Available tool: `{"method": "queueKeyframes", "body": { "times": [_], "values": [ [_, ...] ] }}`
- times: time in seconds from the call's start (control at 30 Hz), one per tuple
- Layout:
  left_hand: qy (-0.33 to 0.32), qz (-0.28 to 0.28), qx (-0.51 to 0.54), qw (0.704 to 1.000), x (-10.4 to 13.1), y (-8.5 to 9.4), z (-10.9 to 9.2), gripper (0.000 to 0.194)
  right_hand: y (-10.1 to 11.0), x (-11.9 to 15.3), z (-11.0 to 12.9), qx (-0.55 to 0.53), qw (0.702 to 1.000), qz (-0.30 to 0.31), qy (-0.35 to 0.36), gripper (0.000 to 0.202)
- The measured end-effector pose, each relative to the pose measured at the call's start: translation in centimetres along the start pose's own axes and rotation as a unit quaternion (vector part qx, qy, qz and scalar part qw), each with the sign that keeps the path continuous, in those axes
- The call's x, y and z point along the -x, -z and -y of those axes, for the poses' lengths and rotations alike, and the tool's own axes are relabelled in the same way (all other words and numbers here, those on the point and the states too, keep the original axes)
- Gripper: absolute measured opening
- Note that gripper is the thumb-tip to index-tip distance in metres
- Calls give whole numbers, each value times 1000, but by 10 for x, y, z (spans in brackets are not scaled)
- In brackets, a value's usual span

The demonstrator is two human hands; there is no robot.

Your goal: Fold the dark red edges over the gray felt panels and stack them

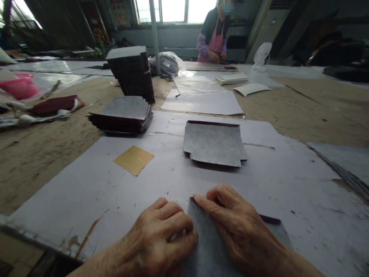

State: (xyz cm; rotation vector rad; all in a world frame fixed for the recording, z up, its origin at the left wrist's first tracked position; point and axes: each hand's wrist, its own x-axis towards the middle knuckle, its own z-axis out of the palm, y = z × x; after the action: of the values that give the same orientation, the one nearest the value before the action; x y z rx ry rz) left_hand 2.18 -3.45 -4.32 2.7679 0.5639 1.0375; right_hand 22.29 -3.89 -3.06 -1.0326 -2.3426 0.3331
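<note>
Well, a broad white paper sheet (86, 192) with scuffs covers the near part of my tan tabletop (29, 154); far off, a person in a pink apron (216, 42) stands near a bright window (173, 10). Nearest me lies a flat grey fibrous piece (205, 234), maroon-edged. My half-open right hand (239, 223) presses its far left corner; my left hand (161, 234) curls at its left edge, whether pinching I can't tell.

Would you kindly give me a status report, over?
Left hand at left edge of grey sheet. Right hand on its far edge. Notched grey sheets beyond, clear of both hands.
</note>
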Motion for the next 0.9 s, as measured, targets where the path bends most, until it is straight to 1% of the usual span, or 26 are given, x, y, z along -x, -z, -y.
{"method": "queueKeyframes", "body": {
  "times": [0.07, 0.17, 0.2, 0.3, 0.33, 0.43, 0.5, 0.57, 0.7, 0.77, 0.83, 0.9],
  "values": [
    [5, 32, -12, 999, -2, 3, -1, 21, -1, 1, 1, 5, 1000, 6, 16, 35],
    [-13, 21, -30, 999, -3, 7, -5, 22, -1, 2, 5, 9, 999, 27, 20, 31],
    [-16, 28, -34, 999, -4, 8, -6, 22, -1, 2, 5, 12, 999, 33, 17, 30],
    [16, 114, -36, 993, -6, 14, -10, 20, -1, 1, 4, 19, 999, 27, 13, 32],
    [18, 121, -35, 992, -7, 16, -11, 20, -1, 1, 2, 20, 999, 24, 14, 34],
    [9, 95, -28, 995, -9, 17, -14, 20, 1, -1, -1, 12, 1000, 25, -3, 36],
    [25, 102, -22, 994, -9, 16, -14, 19, 2, -1, -1, 6, 999, 33, -14, 36],
    [40, 117, -13, 992, -9, 16, -15, 19, 3, -2, 1, 12, 999, 41, -6, 34],
    [42, 116, 10, 992, -8, 16, -16, 23, 0, -1, 6, 59, 996, 55, 27, 34],
    [46, 116, 14, 992, -7, 16, -16, 28, -1, 0, 5, 82, 995, 36, 32, 38],
    [42, 113, 14, 993, -7, 16, -16, 29, 0, 3, 2, 98, 995, -22, 24, 37],
    [41, 109, 11, 993, -6, 17, -16, 28, 4, 6, -2, 117, 990, -77, -4, 28]
  ]
}}
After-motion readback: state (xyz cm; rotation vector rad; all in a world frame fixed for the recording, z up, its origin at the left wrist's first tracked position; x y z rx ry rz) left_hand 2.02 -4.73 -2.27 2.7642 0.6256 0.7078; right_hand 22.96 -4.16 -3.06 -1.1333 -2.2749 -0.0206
